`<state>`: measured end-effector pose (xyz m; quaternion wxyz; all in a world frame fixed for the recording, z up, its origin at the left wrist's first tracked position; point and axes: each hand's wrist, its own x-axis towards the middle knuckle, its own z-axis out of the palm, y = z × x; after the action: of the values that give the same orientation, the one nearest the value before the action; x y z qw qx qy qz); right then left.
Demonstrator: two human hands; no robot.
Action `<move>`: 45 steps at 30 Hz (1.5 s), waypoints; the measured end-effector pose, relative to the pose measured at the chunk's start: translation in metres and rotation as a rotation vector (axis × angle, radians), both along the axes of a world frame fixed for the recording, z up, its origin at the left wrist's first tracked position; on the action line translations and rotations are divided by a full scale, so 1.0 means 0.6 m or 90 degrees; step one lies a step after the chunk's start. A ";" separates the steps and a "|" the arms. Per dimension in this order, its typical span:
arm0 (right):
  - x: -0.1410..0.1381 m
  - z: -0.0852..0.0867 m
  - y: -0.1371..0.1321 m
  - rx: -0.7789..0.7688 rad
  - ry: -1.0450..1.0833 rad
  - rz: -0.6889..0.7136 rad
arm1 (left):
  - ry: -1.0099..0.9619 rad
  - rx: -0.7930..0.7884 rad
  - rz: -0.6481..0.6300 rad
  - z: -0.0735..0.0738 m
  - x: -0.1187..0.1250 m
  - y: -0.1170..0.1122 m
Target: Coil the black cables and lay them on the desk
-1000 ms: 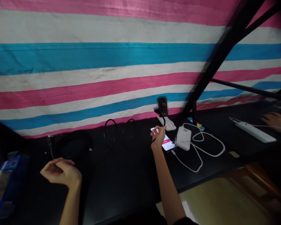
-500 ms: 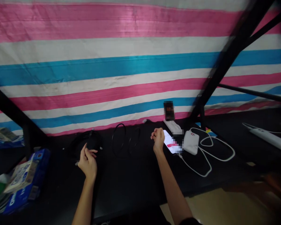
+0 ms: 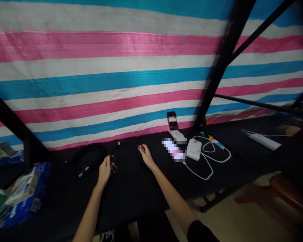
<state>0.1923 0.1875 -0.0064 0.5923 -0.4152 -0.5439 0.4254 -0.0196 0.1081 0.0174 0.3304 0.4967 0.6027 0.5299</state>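
My left hand (image 3: 105, 170) is closed round the near left side of a looped black cable (image 3: 127, 144). A pale connector tip shows at the top of this loop. At its right side my right hand (image 3: 146, 155) has its fingers closed on the cable, partly lost against the dark surface. Just left of my left hand, a second black cable lies coiled (image 3: 87, 147), with pale plugs (image 3: 83, 171) at its near side.
A phone with a lit screen (image 3: 172, 147), a white power bank (image 3: 194, 149) with a white cord and a propped phone (image 3: 172, 117) are to the right. Farther right lies a white power strip (image 3: 265, 141) near another person's hand (image 3: 289, 130). Blue packages (image 3: 41, 181) lie left, beside a black frame post (image 3: 29, 148).
Both hands have come together at the looped cable, the left moving right and the right moving left, away from the lit phone. Both have closed on it. The view has shifted slightly.
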 end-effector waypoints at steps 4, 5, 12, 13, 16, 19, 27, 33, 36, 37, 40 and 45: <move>-0.001 -0.010 -0.009 0.001 -0.049 0.033 | 0.046 -0.037 0.007 -0.009 -0.006 0.001; 0.000 -0.010 -0.011 0.004 -0.061 0.038 | 0.063 -0.043 0.001 -0.009 -0.007 0.000; 0.002 0.003 -0.031 0.059 -0.203 0.041 | 0.256 -0.112 -0.009 -0.010 -0.009 0.011; 0.001 0.004 -0.032 0.061 -0.224 0.033 | 0.282 -0.120 -0.008 -0.012 -0.009 0.017; -0.002 0.008 -0.025 0.047 -0.270 0.002 | 0.338 -0.134 -0.014 -0.016 -0.009 0.043; -0.004 0.012 -0.004 0.007 -0.289 -0.041 | 0.362 -0.133 -0.006 -0.020 -0.001 0.077; 0.003 0.014 0.033 -0.067 -0.275 -0.056 | 0.276 -0.079 -0.004 -0.024 0.009 0.116; 0.002 0.000 0.038 -0.043 -0.192 -0.048 | 0.146 -0.027 -0.004 -0.029 0.006 0.109; 0.000 -0.009 0.044 -0.048 -0.152 -0.051 | 0.101 -0.008 0.008 -0.028 0.010 0.108; 0.000 -0.011 0.046 -0.053 -0.140 -0.052 | 0.084 -0.002 0.020 -0.027 0.011 0.108; -0.001 -0.012 0.049 -0.066 -0.102 -0.053 | 0.037 0.012 0.065 -0.021 0.014 0.104; -0.001 -0.006 0.048 -0.081 -0.029 -0.069 | 0.002 0.044 0.115 -0.015 0.020 0.082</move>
<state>0.1916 0.2162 -0.0100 0.5744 -0.4905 -0.5059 0.4166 -0.0079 0.1574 0.0087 0.2628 0.4527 0.6267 0.5773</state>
